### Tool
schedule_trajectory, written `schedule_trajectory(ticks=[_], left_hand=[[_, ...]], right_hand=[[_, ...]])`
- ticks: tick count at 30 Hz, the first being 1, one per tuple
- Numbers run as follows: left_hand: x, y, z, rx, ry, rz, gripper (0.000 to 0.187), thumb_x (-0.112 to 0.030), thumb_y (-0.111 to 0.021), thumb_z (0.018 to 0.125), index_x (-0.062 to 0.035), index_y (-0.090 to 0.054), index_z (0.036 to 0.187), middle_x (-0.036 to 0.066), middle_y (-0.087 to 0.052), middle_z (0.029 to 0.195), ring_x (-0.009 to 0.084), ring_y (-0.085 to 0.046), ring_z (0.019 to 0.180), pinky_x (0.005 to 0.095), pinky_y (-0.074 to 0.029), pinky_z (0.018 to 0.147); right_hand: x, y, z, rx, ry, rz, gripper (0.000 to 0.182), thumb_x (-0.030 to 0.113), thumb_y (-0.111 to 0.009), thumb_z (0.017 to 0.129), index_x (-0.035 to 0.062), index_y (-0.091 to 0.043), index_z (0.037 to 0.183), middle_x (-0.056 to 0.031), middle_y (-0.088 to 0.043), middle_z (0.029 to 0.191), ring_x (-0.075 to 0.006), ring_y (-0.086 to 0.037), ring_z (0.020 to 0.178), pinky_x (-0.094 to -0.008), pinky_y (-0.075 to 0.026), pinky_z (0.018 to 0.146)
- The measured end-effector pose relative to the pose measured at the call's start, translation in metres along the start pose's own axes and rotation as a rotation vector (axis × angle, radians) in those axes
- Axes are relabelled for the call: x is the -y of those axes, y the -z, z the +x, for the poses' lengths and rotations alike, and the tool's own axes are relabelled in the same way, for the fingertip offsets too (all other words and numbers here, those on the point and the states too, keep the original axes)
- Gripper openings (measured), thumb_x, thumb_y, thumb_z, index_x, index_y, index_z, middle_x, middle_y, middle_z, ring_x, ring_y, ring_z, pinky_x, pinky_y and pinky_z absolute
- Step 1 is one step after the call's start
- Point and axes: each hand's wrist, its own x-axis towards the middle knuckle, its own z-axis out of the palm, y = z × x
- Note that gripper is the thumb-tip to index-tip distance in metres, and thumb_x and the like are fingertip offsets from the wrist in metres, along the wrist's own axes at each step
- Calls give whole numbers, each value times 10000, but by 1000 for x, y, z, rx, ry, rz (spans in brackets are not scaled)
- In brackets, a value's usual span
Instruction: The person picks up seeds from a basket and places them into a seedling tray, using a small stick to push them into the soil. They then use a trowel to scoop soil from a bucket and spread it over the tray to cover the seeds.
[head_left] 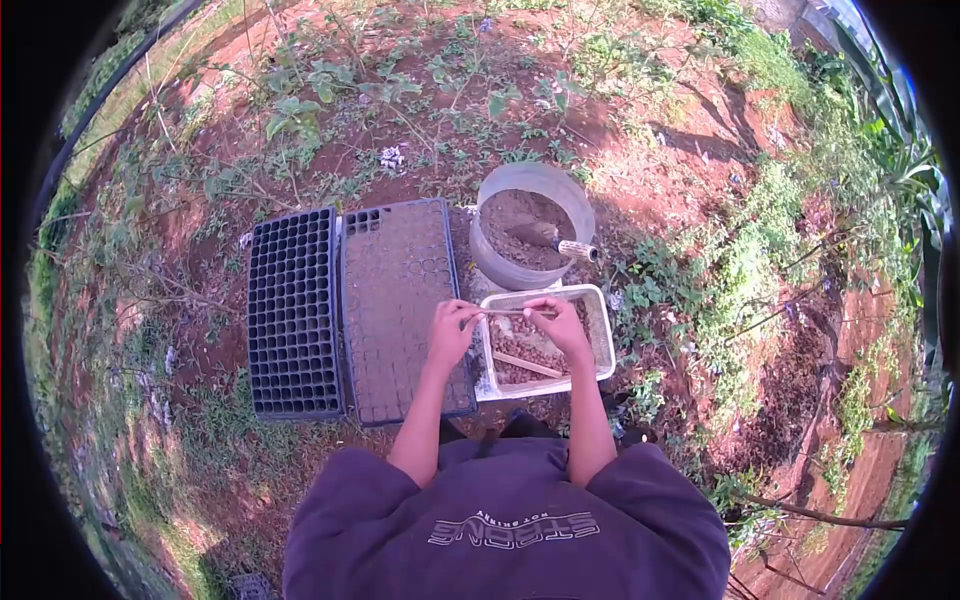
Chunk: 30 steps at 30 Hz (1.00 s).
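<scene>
Left hand and right hand each pinching 1 end of a thin stick, above a clear tub of soil, filled seed tray just left, bucket behind

Both hands, left hand and right hand, pinch a thin stick over the clear tub, just right of the soil-filled seed tray.
</scene>
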Motion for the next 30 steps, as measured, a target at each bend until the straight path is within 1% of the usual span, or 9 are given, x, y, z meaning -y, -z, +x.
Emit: schedule_trajectory(ticks=[3,5,6,8,10,12,16,22,30], left_hand=[[-30,-34,-11,13,-11,26,136,-119,-704,786,-94,-726,918,69,-630,964,292,-555,993,395,-444,889],[-34,-57,-17,-24,-65,120,131,-150,-724,766,-131,-737,895,60,-624,979,269,-557,1008,401,-443,876],[-32,-65,-19,93,-13,130,145,-200,-721,771,-144,-734,904,86,-594,1120,296,-508,1147,444,-402,957],[-28,-81,-29,128,-24,264,163,-225,-716,776,-150,-731,919,100,-549,1208,317,-447,1221,471,-362,1002],[-26,-87,-34,263,19,374,247,-269,-705,783,-158,-705,1003,144,-380,1420,375,-238,1387,544,-243,1100],[-30,-88,-38,251,34,424,296,-257,-695,786,-142,-678,1059,155,-341,1444,377,-220,1394,550,-233,1105],[-22,-89,-47,250,117,518,461,-240,-643,808,-81,-566,1234,184,-234,1505,387,-165,1416,574,-204,1112],[-8,-99,-62,274,140,613,498,-243,-596,809,-68,-530,1270,183,-111,1560,382,-43,1445,581,-152,1125],[-10,-101,-62,354,170,689,461,-238,-580,796,-90,-577,1233,182,-99,1563,416,-5,1439,634,-130,1104]], right_hand=[[-28,40,-18,-26,160,-298,268,192,-726,804,73,-713,1043,-47,-697,877,-112,-616,812,-286,-485,747],[-31,56,-29,38,90,-252,241,205,-722,798,105,-725,1017,-89,-704,899,-179,-627,771,-333,-478,799],[-34,60,-34,41,86,-243,241,205,-722,798,105,-725,1017,-89,-704,899,-179,-627,771,-333,-478,799],[-50,62,-39,23,34,-728,178,197,-703,800,121,-735,958,-121,-691,886,-250,-614,835,-386,-440,876],[-70,52,-45,-90,87,-650,156,197,-697,797,129,-736,931,-126,-686,880,-284,-591,877,-403,-420,897],[-94,42,-48,-222,63,-659,114,172,-673,795,139,-730,888,-105,-676,862,-325,-533,964,-406,-401,904],[-116,35,-54,-239,6,-742,109,143,-657,793,151,-727,877,-96,-680,872,-319,-535,936,-394,-393,903],[-125,28,-44,-319,13,-687,85,125,-651,786,132,-718,838,-91,-677,835,-304,-535,945,-395,-377,904],[-112,37,-51,-398,97,-709,298,121,-636,793,97,-614,1089,-120,-593,1106,-329,-493,1036,-423,-374,944]])
